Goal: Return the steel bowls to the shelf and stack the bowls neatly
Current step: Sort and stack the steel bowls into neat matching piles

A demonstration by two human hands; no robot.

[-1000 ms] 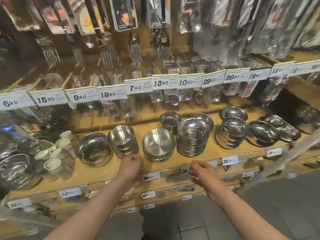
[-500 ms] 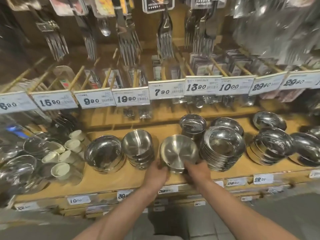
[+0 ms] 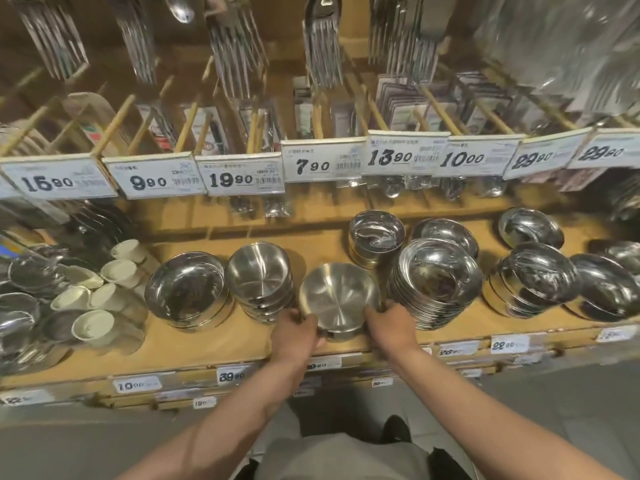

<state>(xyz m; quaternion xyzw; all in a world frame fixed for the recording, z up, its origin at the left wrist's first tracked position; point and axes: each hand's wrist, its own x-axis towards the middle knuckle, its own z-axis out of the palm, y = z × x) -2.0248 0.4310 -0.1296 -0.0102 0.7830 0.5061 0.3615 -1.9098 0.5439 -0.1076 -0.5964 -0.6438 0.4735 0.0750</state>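
A matte steel bowl stack [image 3: 337,299] sits at the front middle of the wooden shelf [image 3: 194,344]. My left hand [image 3: 294,334] grips its left rim and wall. My right hand [image 3: 389,325] grips its right side; the fingertips are hidden behind the bowl. To its left stands a stack of similar bowls [image 3: 259,282] and a wide shiny bowl stack [image 3: 187,292]. To its right rises a tall stack of shallow polished bowls [image 3: 436,282], touching my right hand.
More bowl stacks [image 3: 536,278] fill the shelf's right part, and a deep bowl [image 3: 375,235] stands behind. White cups [image 3: 93,323] and steel dishes lie at the left. Price tags [image 3: 317,164] and hanging forks [image 3: 322,46] overhang the shelf.
Both hands went from hanging free in front of the shelf edge to closing on the two sides of the middle bowl stack. The camera has moved closer and lower.
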